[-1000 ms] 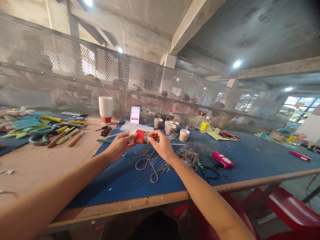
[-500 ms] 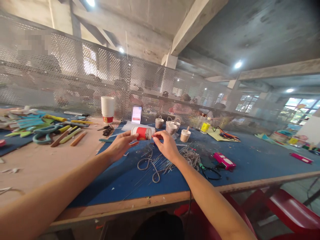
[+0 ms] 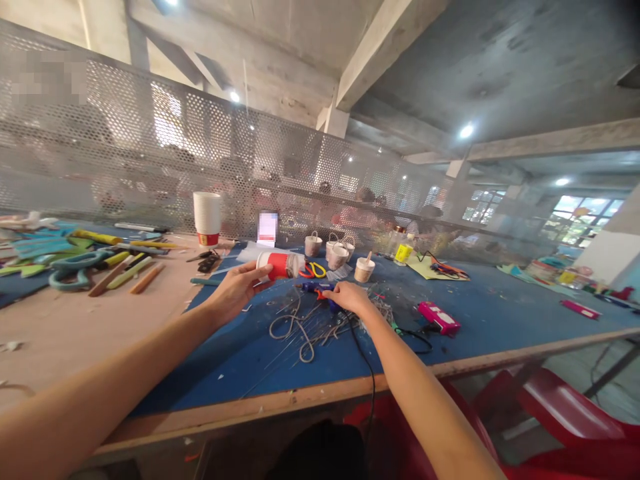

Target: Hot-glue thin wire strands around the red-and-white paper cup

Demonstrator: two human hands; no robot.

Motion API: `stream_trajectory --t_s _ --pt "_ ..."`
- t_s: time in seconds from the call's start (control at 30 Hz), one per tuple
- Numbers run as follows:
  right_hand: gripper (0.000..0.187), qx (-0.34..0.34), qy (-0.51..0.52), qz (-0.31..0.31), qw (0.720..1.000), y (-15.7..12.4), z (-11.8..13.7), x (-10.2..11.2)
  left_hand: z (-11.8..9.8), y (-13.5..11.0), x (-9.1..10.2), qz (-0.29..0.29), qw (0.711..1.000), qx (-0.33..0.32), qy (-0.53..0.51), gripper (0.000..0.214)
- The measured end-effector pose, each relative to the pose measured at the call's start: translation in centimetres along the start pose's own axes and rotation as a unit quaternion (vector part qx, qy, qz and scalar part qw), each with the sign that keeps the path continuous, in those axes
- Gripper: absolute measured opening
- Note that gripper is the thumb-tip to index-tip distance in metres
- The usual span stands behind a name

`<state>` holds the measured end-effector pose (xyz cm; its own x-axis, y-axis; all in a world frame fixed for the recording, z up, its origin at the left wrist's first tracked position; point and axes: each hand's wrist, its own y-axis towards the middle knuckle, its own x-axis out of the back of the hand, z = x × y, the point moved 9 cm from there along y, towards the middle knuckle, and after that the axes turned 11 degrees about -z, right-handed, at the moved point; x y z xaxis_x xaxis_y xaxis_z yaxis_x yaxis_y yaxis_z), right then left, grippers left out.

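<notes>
My left hand [image 3: 237, 288] is closed around a red and white paper cup [image 3: 277, 265], held on its side above the blue mat. Grey-brown material, possibly cord, covers the cup's right end. To the right, my right hand [image 3: 350, 297] has its fingers closed on a blue glue gun [image 3: 313, 287] with an orange trigger. Its nozzle points left, below the cup, and a black cable runs down over the table edge. Behind the glue gun lie scissors [image 3: 319, 270] with red and yellow handles. Loose grey cord [image 3: 306, 350] and thin strands lie in front.
Several small cord-covered cups [image 3: 338, 257] stand behind my hands. A stack of paper cups [image 3: 207, 215] and a phone [image 3: 267, 228] are further back. Pliers [image 3: 75, 267] and tools lie left. A pink box [image 3: 439, 318] sits right, and a perforated metal screen [image 3: 225, 147] borders the table.
My right hand has left the cup's end and moved down and right onto the glue gun. The scissors now show. My left hand still holds the cup.
</notes>
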<state>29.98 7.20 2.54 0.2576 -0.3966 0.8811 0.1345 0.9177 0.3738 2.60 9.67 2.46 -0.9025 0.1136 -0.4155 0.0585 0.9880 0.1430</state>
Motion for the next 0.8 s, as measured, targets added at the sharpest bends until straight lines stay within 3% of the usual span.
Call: stream_trajectory --t_s 0.2,0.37,0.47,0.63,0.8 --pt "0.055 0.008 0.017 -0.023 1.000 -0.3 0.3 0.8 -0.2 -0.1 0.2 -0.006 1.000 -0.005 0.002 0.027" --pt "0.039 -0.023 0.057 -0.072 0.995 -0.7 -0.7 2.9 -0.5 0.2 0.7 -0.024 1.000 -0.012 0.002 0.032" --pt "0.033 -0.041 0.154 -0.125 0.979 -0.7 -1.3 4.5 -0.3 0.4 1.0 -0.029 1.000 -0.011 0.005 0.032" --pt "0.049 -0.009 0.400 -0.204 0.893 -0.8 -0.4 6.5 0.2 0.4 1.0 -0.020 1.000 -0.004 0.010 0.030" --pt "0.048 -0.015 0.591 -0.125 0.797 -1.6 3.0 4.6 0.4 0.2 0.8 -0.022 1.000 0.003 0.015 0.027"
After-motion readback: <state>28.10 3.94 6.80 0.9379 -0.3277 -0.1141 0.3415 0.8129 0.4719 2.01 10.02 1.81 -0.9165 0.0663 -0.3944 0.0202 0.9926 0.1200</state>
